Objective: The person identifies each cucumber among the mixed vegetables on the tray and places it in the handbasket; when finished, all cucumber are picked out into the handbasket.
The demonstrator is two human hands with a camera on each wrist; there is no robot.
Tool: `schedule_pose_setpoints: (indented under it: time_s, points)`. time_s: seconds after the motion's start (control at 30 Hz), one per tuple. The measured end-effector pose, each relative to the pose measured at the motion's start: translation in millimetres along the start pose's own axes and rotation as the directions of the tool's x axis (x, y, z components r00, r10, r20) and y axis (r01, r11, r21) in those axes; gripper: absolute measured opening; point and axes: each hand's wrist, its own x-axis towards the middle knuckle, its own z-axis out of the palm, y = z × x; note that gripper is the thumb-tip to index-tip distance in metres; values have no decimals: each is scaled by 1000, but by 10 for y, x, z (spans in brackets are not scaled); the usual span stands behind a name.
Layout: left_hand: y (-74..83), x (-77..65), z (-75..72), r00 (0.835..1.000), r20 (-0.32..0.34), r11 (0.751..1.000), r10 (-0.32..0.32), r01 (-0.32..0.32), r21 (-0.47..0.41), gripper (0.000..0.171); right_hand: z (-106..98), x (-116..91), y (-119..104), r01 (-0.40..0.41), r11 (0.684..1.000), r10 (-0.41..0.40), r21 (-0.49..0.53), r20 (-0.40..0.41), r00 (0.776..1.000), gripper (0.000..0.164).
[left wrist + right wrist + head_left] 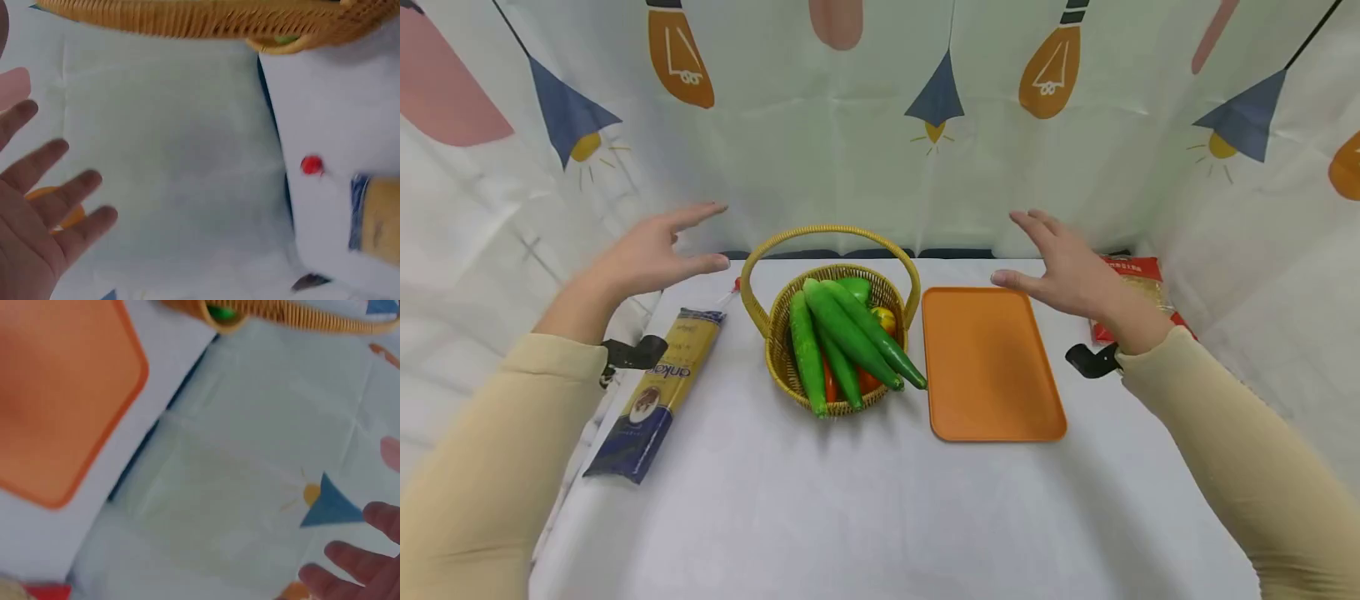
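My left hand (651, 254) hovers above the table's left side, fingers and thumb extended and spread, holding nothing. On the other side my right hand (1060, 262) is raised over the far end of an orange tray (992, 367), its fingers likewise straight and holding nothing. Between the hands stands a woven basket (782, 362) with a tall handle (827, 230). Several long green cucumbers (853, 329) lie in it and poke over the front rim. Red and yellow items, partly hidden, show beneath them. In the left wrist view, the spread fingers (75, 194) are apart from the basket.
A yellow and blue pasta packet (662, 387) lies at the table's left edge, near a small red object (312, 165). Behind my right wrist is a red packet (1138, 275), partly covered. A printed curtain (842, 167) hangs behind the white table (850, 517).
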Motion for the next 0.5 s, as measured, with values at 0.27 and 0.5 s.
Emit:
schedule_pose_setpoints:
  time_s: [0.27,0.5]
  points:
    - [0,2,323,1000,-1,982,23,-23,-185,64,571,-73,-174,121,952,-155,282,103,983,79]
    - [22,26,476,998,-58,981,23,-34,-192,53,984,28,-465,167,887,-262,429,172,950,71]
